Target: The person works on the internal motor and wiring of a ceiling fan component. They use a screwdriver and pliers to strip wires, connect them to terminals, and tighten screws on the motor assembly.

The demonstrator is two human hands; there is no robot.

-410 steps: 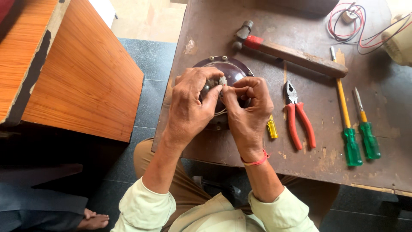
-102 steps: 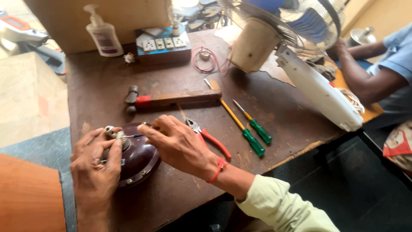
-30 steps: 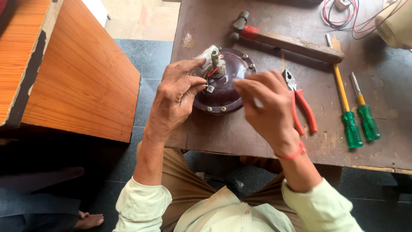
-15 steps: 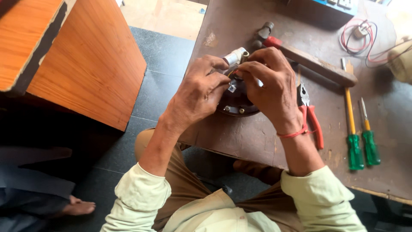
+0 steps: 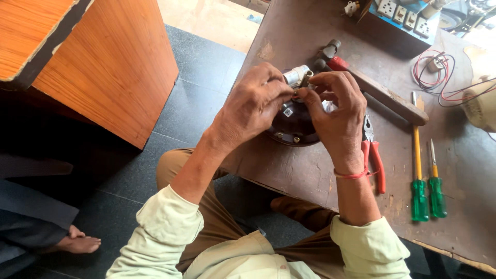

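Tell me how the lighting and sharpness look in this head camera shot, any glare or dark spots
Head view: daylight is bright and washes out the top right corner near the white fan base; the floor under the wooden cabinet falls into deep shadow. The left hand, right hand and the dark round motor housing are sharp, with no visible motion blur.

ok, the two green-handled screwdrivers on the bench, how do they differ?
The longer screwdriver has a yellow shaft and reaches farther up the table; the shorter screwdriver has a thin bare metal shaft with only a yellow collar. The longer one lies nearer the red pliers. Both have green handles, lie side by side, untouched.
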